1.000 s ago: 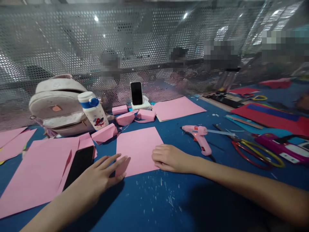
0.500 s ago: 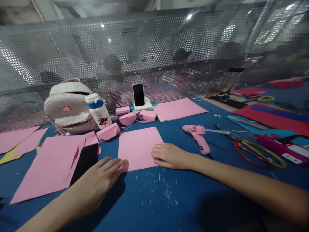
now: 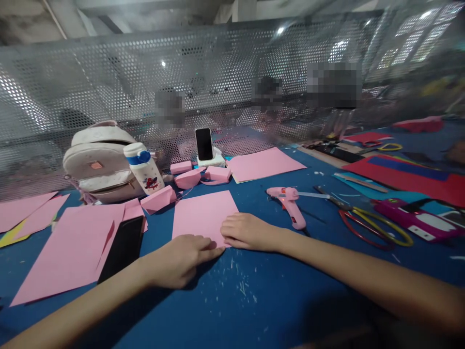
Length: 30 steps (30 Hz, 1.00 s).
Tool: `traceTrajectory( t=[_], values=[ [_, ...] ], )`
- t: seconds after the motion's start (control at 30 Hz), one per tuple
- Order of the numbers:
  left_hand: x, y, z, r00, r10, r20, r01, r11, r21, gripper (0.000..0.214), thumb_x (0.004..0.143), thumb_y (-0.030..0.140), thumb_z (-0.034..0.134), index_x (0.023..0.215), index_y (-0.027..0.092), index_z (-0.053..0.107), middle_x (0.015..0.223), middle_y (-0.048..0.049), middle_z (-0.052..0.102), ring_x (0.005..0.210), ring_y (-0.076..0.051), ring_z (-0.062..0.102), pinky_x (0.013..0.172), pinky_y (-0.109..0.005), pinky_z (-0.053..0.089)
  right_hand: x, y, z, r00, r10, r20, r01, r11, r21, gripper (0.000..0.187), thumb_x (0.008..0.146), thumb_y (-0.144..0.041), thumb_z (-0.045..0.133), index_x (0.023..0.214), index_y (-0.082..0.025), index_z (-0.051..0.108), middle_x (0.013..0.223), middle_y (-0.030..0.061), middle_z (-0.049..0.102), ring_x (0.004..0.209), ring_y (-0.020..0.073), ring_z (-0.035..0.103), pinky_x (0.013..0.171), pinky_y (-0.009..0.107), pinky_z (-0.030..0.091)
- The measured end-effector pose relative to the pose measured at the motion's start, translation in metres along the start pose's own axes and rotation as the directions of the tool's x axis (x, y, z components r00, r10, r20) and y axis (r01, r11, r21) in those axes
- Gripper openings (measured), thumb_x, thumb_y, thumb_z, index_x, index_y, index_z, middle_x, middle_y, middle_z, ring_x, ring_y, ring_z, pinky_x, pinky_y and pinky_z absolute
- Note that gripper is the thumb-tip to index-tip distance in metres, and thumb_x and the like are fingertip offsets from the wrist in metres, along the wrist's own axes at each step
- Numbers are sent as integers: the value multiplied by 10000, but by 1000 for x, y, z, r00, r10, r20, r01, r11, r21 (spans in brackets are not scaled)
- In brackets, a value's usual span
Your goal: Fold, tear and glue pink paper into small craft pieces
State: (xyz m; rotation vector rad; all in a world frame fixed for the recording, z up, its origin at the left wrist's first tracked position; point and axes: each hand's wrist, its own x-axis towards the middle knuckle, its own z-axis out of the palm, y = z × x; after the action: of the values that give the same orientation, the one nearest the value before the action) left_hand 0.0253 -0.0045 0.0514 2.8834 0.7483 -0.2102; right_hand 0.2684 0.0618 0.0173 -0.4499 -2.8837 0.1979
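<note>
A pink sheet of paper lies flat on the blue table in front of me. My left hand is at its near edge, the index finger stretched along that edge toward the right and the other fingers bent. On the near right corner rests my right hand, its fingers bent close together and holding the paper down; its palm side is hidden. The left fingertip almost meets the right hand. Just right of the paper lies a pink glue gun with a clear glue stick in its back.
Left are more pink sheets, a black phone, a backpack and a bottle. Folded pink pieces and a propped phone stand behind. Scissors and a purple device lie right, before a perforated metal screen.
My left hand has slid right along the paper's near edge, from the left corner to beside my right hand. The right hand stays on the paper. The view has shifted slightly.
</note>
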Motion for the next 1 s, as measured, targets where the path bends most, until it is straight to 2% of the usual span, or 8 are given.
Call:
traceTrajectory(
  t=[0.1, 0.2, 0.3, 0.37, 0.47, 0.7, 1.0],
  values=[
    [7, 0, -4, 1000, 13, 8, -13, 1000, -13, 803, 746, 62, 491, 1524, 173, 327, 1254, -122, 634, 1073, -275, 630, 886, -383, 523, -1, 3, 0, 996, 92, -12, -87, 970, 226, 172, 960, -220, 509, 803, -169, 558, 806, 34, 567, 754, 167, 459, 727, 287, 365],
    [14, -1, -10, 999, 27, 30, -27, 1000, -3, 795, 741, 64, 495, 1516, 176, 352, 1164, -111, 686, 986, -269, 668, 804, -361, 532, -1, 10, 1, 976, 218, 2, -195, 870, 453, 135, 900, -205, 571, 773, -167, 542, 735, -12, 512, 667, 129, 434, 631, 245, 343],
    [24, -5, -16, 997, 30, 69, -31, 999, 15, 808, 734, 65, 514, 1514, 208, 364, 993, -75, 736, 816, -244, 693, 669, -321, 507, -1, 16, 2, 958, 286, 5, -241, 800, 550, 139, 918, -264, 561, 838, -151, 566, 689, -31, 505, 606, 106, 420, 558, 211, 330],
    [32, -7, -20, 996, 50, 79, -52, 998, 21, 820, 741, 72, 528, 1523, 236, 346, 953, -55, 750, 753, -231, 691, 625, -307, 485, 0, 17, 3, 949, 316, 4, -255, 756, 603, 161, 927, -284, 548, 864, -140, 583, 691, -27, 527, 609, 102, 432, 555, 203, 342],
    [45, -9, -24, 991, 105, 78, -108, 993, 40, 819, 759, 83, 545, 1530, 250, 326, 981, -50, 757, 762, -229, 695, 620, -305, 481, 0, 17, 3, 944, 331, 7, -255, 713, 653, 160, 912, -278, 562, 863, -133, 610, 713, -17, 563, 626, 103, 458, 573, 206, 363],
    [64, -7, -28, 984, 150, 100, -159, 983, 92, 713, 798, 128, 554, 1490, 199, 401, 1197, -116, 708, 934, -272, 705, 691, -329, 516, 0, 18, 4, 946, 323, -4, -229, 678, 699, 157, 906, -270, 569, 894, -131, 642, 806, 19, 653, 724, 139, 557, 656, 239, 413],
    [74, -4, -28, 982, 142, 125, -151, 986, 70, 776, 775, 118, 579, 1517, 197, 363, 1191, -122, 711, 887, -270, 698, 701, -339, 520, 0, 16, 3, 944, 328, -32, -213, 682, 700, 235, 955, -333, 536, 939, -134, 660, 845, 36, 679, 772, 154, 588, 701, 255, 453]
  ],
)
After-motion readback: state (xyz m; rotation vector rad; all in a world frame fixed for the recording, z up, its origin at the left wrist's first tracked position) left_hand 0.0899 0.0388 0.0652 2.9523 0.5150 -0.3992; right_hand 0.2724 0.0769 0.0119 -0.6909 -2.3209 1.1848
